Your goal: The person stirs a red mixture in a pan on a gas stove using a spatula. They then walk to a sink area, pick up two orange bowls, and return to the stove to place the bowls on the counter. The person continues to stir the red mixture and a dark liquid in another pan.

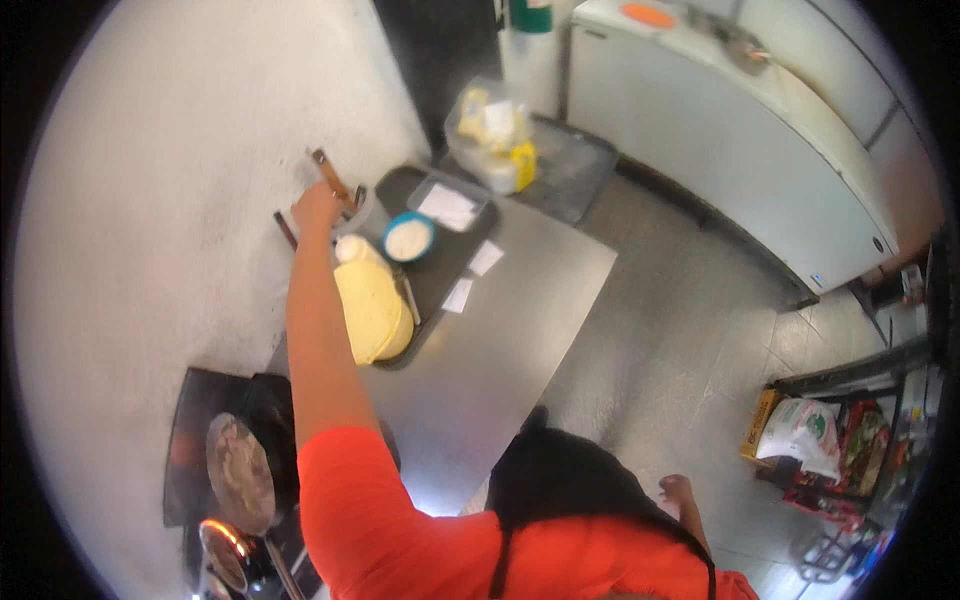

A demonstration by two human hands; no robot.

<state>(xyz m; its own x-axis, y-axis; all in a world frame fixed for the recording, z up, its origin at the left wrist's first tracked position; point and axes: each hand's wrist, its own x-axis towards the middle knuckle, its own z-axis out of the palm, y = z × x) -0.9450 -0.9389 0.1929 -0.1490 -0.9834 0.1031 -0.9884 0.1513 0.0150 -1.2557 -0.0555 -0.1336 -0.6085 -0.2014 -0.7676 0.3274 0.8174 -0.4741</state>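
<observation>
We see a smooth metal tabletop (540, 290) with a soft sheen, a dark, matt tray (447, 264), white paper slips (487, 258) and a brown handle (331, 176) that looks wooden. We make out matt black cloth in the apron (570, 480) and smooth, faintly glossy panels on the freezer (720, 140).

Kitchen: pan (240, 475), chest freezer (700, 130)

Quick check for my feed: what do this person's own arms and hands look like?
The left arm has a short orange-red sleeve, with the forearm bare. Neither the left hand nor the right hand wears a glove.
</observation>
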